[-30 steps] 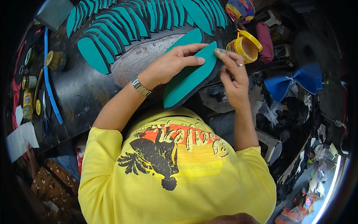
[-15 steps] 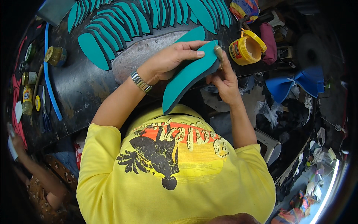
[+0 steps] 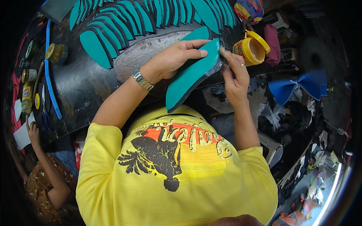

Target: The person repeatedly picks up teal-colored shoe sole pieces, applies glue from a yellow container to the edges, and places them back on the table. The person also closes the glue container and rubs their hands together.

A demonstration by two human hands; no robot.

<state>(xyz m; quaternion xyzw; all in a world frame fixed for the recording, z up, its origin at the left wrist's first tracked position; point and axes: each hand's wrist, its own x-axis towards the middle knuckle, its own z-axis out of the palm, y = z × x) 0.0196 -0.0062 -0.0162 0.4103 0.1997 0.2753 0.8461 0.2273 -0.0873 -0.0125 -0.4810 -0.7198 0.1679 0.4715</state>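
My left hand (image 3: 177,58) holds a teal foam shoe sole (image 3: 190,75) with a dark underside, thumb on its teal face, tilted over the table's near edge. My right hand (image 3: 237,77) is by the sole's far right end. Its index finger reaches toward the sole's edge, a tan covering or coating on the tip; the thumb stands apart below. A wet-looking smear shows along that edge. Behind the left hand another teal sole (image 3: 197,34) lies on a grey oval slab (image 3: 130,62). Right of it stands an open yellow tub (image 3: 247,52) of tan paste.
Overlapping rows of teal soles (image 3: 113,28) fill the table's far side. At left are jars (image 3: 56,53), a blue strip (image 3: 49,75) and scissors (image 3: 44,105). A co-worker's hand (image 3: 33,132) touches white paper (image 3: 22,133). Blue foam pieces (image 3: 298,84) lie at right.
My right hand has drawn back to the right from the sole's edge, where a shiny smear now shows. The left hand still holds the sole. The co-worker's hand and paper have come further into view.
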